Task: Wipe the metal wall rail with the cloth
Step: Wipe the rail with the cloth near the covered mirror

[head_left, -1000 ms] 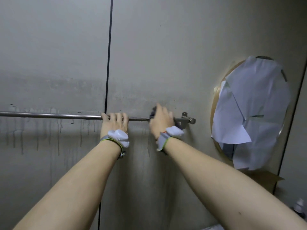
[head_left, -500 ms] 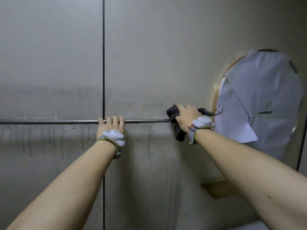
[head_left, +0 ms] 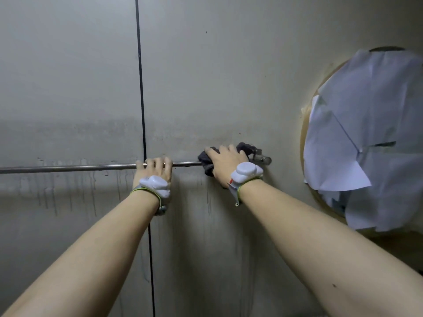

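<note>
A thin metal wall rail (head_left: 68,167) runs level across the grey wall, from the left edge to a bracket end (head_left: 264,159) on the right. My left hand (head_left: 153,168) grips the rail near the dark panel seam. My right hand (head_left: 225,164) presses a dark grey cloth (head_left: 204,160) around the rail just left of the bracket. Part of the cloth bunches out above and below my fingers; the rail under it is hidden. Both wrists wear white bands.
A round opening (head_left: 307,133) in the wall at the right is covered with loose white paper sheets (head_left: 366,133), close to the rail's end. A vertical black seam (head_left: 140,88) splits the wall panels. Streak marks run down the wall below the rail.
My right hand and the cloth slid right along the rail to its end, then a little back to the left, so the bracket end shows again. My left hand stays gripping the rail.
</note>
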`<control>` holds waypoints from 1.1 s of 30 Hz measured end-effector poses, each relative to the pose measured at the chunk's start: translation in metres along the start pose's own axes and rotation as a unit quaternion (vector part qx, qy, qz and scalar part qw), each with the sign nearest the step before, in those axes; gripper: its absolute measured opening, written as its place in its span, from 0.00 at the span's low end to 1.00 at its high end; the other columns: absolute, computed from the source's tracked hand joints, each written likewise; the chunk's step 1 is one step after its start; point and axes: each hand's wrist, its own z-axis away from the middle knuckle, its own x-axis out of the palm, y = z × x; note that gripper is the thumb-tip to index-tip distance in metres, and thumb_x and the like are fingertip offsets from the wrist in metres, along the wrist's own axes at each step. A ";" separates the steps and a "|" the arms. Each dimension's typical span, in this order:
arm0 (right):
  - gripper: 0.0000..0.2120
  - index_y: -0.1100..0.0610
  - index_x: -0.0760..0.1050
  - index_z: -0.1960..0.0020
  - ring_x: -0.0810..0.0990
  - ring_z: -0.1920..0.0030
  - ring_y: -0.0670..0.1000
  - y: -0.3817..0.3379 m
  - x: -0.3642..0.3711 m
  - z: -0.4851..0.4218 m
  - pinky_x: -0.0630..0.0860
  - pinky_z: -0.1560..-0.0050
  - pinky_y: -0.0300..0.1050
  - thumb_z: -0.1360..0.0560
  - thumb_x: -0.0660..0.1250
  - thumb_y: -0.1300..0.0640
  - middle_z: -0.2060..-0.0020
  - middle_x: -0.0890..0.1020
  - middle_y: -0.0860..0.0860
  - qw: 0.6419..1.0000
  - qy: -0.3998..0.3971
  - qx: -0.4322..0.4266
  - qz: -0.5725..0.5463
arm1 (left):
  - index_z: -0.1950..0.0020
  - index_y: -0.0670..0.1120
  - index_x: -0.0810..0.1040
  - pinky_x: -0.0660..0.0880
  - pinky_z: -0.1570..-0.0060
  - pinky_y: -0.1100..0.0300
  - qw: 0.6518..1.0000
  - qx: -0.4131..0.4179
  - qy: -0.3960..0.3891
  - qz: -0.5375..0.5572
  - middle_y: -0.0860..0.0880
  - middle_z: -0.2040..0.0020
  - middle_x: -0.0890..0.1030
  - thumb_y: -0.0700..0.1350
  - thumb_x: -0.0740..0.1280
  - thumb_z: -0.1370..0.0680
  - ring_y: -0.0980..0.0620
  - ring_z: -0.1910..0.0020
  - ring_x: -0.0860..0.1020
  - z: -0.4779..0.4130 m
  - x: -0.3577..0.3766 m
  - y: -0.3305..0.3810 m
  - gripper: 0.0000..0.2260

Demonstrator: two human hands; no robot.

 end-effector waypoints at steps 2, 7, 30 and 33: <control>0.20 0.46 0.63 0.34 0.70 0.40 0.61 0.032 0.001 0.010 0.65 0.56 0.52 0.25 0.56 0.56 0.41 0.74 0.57 0.998 -0.015 0.053 0.013 | 0.25 0.42 0.50 0.65 0.39 0.46 1.000 0.005 -0.002 -0.003 0.43 0.33 0.67 0.58 0.62 0.27 0.41 0.36 0.68 0.000 -0.001 0.000 0.38; 0.21 0.50 0.66 0.36 0.66 0.40 0.62 0.041 0.002 0.018 0.70 0.51 0.54 0.27 0.58 0.62 0.41 0.71 0.59 0.979 -0.016 0.193 -0.069 | 0.26 0.42 0.52 0.65 0.37 0.47 0.999 0.023 -0.001 0.041 0.43 0.33 0.68 0.59 0.64 0.29 0.42 0.36 0.68 0.004 -0.004 -0.009 0.39; 0.28 0.52 0.54 0.24 0.72 0.35 0.60 -0.066 0.001 -0.001 0.65 0.37 0.42 0.21 0.58 0.60 0.32 0.70 0.60 0.586 0.295 0.534 -0.534 | 0.34 0.41 0.65 0.67 0.46 0.51 0.998 0.020 0.053 0.004 0.44 0.41 0.73 0.48 0.60 0.26 0.44 0.44 0.73 0.010 0.016 -0.058 0.22; 0.29 0.55 0.51 0.24 0.73 0.35 0.58 -0.110 -0.007 -0.022 0.66 0.38 0.41 0.22 0.58 0.61 0.31 0.69 0.57 0.486 0.326 0.538 -0.607 | 0.33 0.41 0.64 0.67 0.44 0.50 0.999 0.029 0.042 -0.003 0.44 0.39 0.72 0.49 0.59 0.25 0.44 0.43 0.72 0.008 0.015 -0.060 0.23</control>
